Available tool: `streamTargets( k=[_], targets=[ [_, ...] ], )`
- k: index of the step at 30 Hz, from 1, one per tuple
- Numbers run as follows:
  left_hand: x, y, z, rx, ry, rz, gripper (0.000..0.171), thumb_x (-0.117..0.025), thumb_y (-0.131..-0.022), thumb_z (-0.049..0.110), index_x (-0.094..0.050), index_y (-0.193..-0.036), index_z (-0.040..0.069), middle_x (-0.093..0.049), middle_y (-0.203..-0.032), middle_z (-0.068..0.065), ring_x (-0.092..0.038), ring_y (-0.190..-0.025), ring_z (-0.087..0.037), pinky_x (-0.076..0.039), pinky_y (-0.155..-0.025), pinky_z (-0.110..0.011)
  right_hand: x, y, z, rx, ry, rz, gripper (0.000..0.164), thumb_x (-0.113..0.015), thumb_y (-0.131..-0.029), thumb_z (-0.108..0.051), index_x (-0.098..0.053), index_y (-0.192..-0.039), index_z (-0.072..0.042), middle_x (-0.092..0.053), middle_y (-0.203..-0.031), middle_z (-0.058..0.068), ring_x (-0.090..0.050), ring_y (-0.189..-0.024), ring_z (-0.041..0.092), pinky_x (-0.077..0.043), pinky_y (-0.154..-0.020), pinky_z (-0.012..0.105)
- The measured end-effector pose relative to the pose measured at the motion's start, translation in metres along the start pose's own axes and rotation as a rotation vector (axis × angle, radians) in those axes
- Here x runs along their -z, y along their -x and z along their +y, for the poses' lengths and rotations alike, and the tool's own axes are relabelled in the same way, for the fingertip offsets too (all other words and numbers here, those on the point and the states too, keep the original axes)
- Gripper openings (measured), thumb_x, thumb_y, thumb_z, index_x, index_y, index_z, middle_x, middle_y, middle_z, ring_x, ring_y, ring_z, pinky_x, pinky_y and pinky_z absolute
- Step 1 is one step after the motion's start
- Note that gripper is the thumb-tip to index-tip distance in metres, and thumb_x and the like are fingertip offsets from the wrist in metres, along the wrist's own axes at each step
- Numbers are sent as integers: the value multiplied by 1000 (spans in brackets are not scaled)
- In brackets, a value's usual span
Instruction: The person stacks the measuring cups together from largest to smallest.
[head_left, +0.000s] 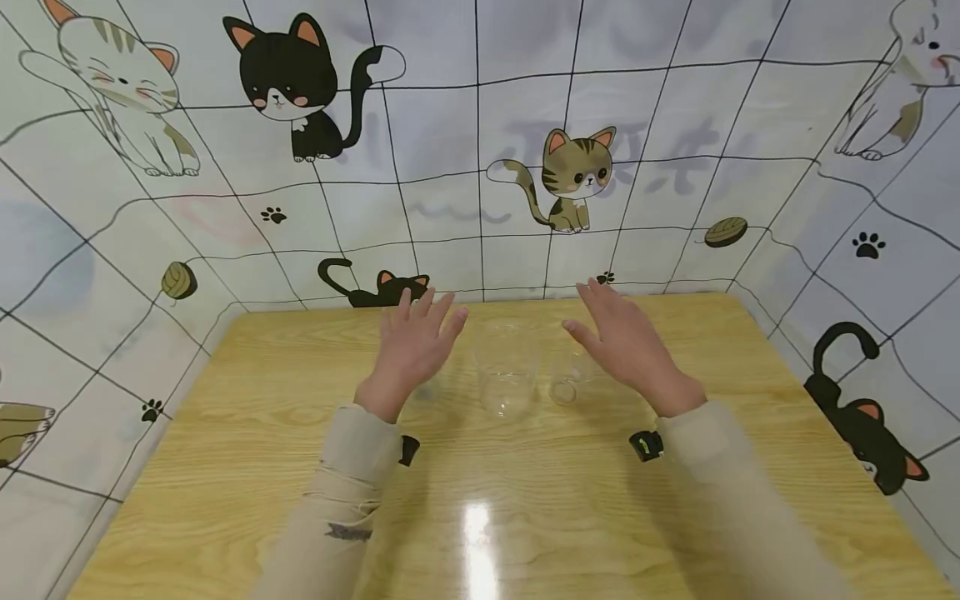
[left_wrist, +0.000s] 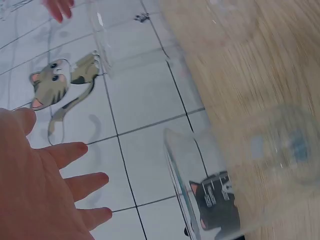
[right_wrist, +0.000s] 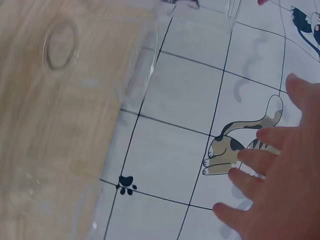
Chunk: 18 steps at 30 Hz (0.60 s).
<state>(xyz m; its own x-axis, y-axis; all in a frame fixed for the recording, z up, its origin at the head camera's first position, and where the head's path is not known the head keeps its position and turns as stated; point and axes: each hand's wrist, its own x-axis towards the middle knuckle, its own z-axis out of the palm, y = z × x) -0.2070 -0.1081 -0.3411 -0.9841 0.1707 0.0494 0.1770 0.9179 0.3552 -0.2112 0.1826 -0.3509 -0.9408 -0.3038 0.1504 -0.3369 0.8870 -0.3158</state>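
My left hand [head_left: 411, 350] hovers over the far part of the table, palm down, fingers spread and holding nothing. Opposite it, my right hand [head_left: 626, 346] is likewise raised with its fingers extended. Between them a tall clear glass vessel [head_left: 507, 371] stands upright. A smaller clear glass [head_left: 564, 392] with a round base stands just right of it, close to my right hand. Near my left hand in the left wrist view is a clear beaker [left_wrist: 220, 170] with white printed marks; the hand mostly hides it from above. Another transparent vessel [right_wrist: 55, 205] shows at lower left in the right wrist view.
The light wooden table [head_left: 517, 483] ends at a white tiled-pattern back wall [head_left: 442, 150] decorated with cartoon cats. Similar side walls [head_left: 855, 208] flank it. Dark devices [head_left: 647, 445] are worn at both wrists.
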Motion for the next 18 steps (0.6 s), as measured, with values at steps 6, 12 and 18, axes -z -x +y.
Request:
streamTargets(
  k=[6, 12, 18],
  targets=[
    [-11, 10, 11, -120, 217, 66, 59, -25, -96, 54, -33, -143, 19, -28, -149, -11, -11, -140, -34, -13, -111, -53, -19, 11, -8, 25, -235, 26, 71, -36, -92, -57, -10, -148, -21, -13, -154, 3, -15, -140, 27, -18, -110, 50],
    [-34, 21, 16, -198, 472, 115, 63, -35, -93, 55, -26, -145, 21, -28, -149, 0, -22, -138, -20, -22, -110, -45, -38, 26, -18, -30, -438, 27, 71, -43, -91, -53, -9, -148, -27, -16, -153, 1, -22, -138, 30, -23, -106, 55],
    [-60, 29, 22, -116, 704, 124, 66, -46, -89, 56, -20, -144, 33, -22, -150, 3, -22, -138, -21, -26, -107, -50, -59, 38, -26, -18, -611, 56, 70, -49, -92, -46, -5, -146, -36, -17, -153, -5, -31, -133, 34, -31, -101, 57]
  ],
)
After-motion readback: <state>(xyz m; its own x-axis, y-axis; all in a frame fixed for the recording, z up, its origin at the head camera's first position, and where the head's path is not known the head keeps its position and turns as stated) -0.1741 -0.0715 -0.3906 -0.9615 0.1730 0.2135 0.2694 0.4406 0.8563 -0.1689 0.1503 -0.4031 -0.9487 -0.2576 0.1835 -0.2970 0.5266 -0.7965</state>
